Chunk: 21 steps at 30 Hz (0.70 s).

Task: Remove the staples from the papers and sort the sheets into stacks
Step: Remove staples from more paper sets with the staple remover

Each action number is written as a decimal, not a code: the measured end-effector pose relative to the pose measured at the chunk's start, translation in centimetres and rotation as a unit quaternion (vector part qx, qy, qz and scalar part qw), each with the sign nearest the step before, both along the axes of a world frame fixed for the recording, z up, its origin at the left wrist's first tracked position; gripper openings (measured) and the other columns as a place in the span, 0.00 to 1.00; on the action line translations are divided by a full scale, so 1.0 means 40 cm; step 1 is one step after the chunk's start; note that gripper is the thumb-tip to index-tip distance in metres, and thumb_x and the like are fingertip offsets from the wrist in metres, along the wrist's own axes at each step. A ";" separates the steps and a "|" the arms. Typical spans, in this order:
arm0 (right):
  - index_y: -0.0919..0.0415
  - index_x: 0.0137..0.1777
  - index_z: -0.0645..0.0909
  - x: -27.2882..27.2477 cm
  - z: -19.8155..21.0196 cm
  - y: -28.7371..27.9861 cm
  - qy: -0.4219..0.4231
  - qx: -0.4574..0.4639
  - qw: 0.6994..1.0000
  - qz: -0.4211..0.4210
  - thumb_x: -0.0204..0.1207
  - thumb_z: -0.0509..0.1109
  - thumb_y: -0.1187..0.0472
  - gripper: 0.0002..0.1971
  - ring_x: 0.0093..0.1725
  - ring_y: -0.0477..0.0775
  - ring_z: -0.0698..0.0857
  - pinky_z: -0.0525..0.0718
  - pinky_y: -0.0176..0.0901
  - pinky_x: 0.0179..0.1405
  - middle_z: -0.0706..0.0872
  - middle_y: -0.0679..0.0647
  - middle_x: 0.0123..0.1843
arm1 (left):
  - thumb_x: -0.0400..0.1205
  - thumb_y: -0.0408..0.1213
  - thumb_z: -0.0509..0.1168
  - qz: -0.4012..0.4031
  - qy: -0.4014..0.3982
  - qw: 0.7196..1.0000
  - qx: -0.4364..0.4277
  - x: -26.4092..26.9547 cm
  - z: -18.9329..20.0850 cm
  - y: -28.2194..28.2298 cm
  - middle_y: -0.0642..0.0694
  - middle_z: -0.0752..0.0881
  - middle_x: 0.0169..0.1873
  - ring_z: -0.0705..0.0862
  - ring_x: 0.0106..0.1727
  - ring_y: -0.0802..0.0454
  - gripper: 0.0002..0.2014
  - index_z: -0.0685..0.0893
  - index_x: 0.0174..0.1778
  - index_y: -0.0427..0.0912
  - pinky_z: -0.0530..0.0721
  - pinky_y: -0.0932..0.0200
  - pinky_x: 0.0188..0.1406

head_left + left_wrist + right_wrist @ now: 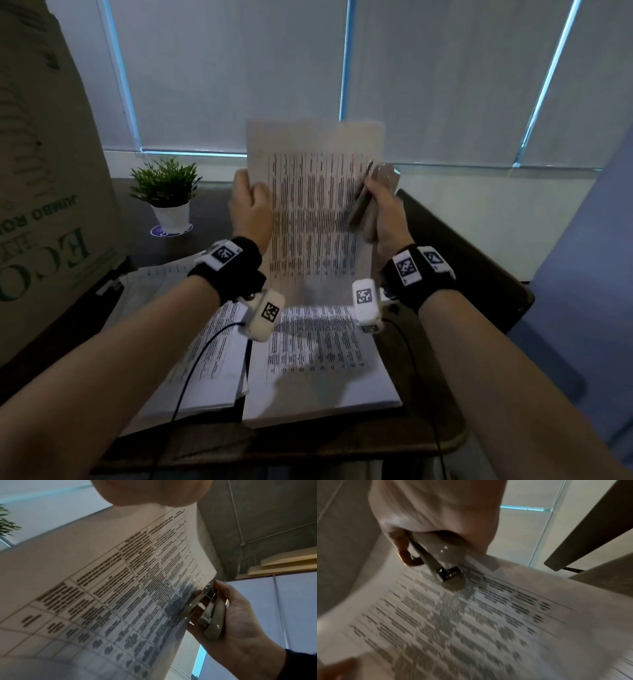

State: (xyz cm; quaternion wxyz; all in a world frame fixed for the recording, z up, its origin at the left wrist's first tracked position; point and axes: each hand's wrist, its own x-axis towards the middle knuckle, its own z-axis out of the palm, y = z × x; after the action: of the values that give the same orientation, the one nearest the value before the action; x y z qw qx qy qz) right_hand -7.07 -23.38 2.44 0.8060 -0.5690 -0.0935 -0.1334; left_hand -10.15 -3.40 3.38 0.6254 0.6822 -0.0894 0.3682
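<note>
While a large cardboard box [44, 178] printed with green letters fills the far left of the dark table [455, 246], a small potted plant [168, 195] in a white pot stands just right of it, toward the window blinds [239, 75]. On the table near the person lie two stacks of printed sheets: the left stack [205, 370], and beside it the right stack [318, 370], its edge touching or just overlapping the left one; more papers [150, 284] lie farther back on the left, next to the box.

Above the stacks, a printed paper [315, 212] with a table of text is held upright in the air between both hands. The left hand [248, 209] grips its left edge, the thumb on the near face and the fingers curled behind the sheet. At the right edge, the right hand [383, 212] is wrapped around a beige stapler-like tool [208, 609], whose metal nose [448, 573] lies against the printed face near the paper's upper right corner. Whether a staple is caught in it cannot be told; the wrist views are blurred there. Both wrists wear black bands with white marker blocks, and thin cables run down from them across the stacks. At the far right, the table's dark edge gives way to a blue wall [589, 274].
</note>
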 end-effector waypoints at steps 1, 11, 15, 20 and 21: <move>0.56 0.41 0.86 -0.011 0.009 0.006 -0.029 -0.002 0.999 -0.021 0.79 0.70 0.51 0.10 0.42 0.56 0.88 0.89 0.52 0.48 0.90 0.54 0.40 | 0.86 0.31 0.50 0.001 -0.023 1.000 -0.003 -0.005 0.013 -0.006 0.51 0.79 0.37 0.78 0.33 0.58 0.11 0.70 0.42 0.50 0.79 0.69 0.28; 0.63 0.55 0.79 -0.049 -0.108 0.001 -0.035 -0.110 0.945 -0.305 0.68 0.80 0.47 0.24 0.50 0.52 0.83 0.78 0.23 0.46 0.81 0.59 0.58 | 0.87 0.33 0.53 0.064 0.054 0.993 0.083 -0.008 -0.052 -0.029 0.51 0.77 0.32 0.75 0.31 0.57 0.09 0.72 0.41 0.38 0.77 0.70 0.27; 0.61 0.54 0.79 -0.072 0.101 -0.033 -0.184 -0.094 0.902 -0.378 0.71 0.75 0.44 0.22 0.48 0.51 0.78 0.76 0.29 0.48 0.80 0.57 0.53 | 0.87 0.35 0.55 0.030 0.034 0.981 0.188 -0.004 0.029 -0.048 0.43 0.84 0.39 0.84 0.39 0.46 0.10 0.80 0.49 0.36 0.86 0.54 0.40; 0.65 0.58 0.84 -0.071 0.313 -0.035 -0.203 -0.002 0.939 -0.278 0.77 0.74 0.49 0.20 0.39 0.53 0.86 0.87 0.44 0.38 0.88 0.61 0.47 | 0.86 0.36 0.56 -0.011 0.025 0.970 0.241 -0.033 0.047 -0.107 0.41 0.87 0.43 0.85 0.44 0.45 0.11 0.82 0.52 0.36 0.85 0.51 0.46; 0.64 0.56 0.85 -0.071 0.325 -0.028 -0.198 -0.012 0.942 -0.271 0.76 0.74 0.48 0.19 0.40 0.54 0.87 0.89 0.48 0.41 0.89 0.61 0.46 | 0.86 0.37 0.56 -0.013 0.026 0.968 0.249 -0.037 0.048 -0.118 0.39 0.86 0.42 0.85 0.43 0.43 0.12 0.82 0.49 0.34 0.84 0.51 0.45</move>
State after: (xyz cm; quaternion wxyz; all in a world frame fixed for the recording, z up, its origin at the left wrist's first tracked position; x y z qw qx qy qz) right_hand -9.92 -24.50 15.43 0.6979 -0.5444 -0.0953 -0.4554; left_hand -11.65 -8.12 5.29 0.4429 0.8243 -0.1708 0.3085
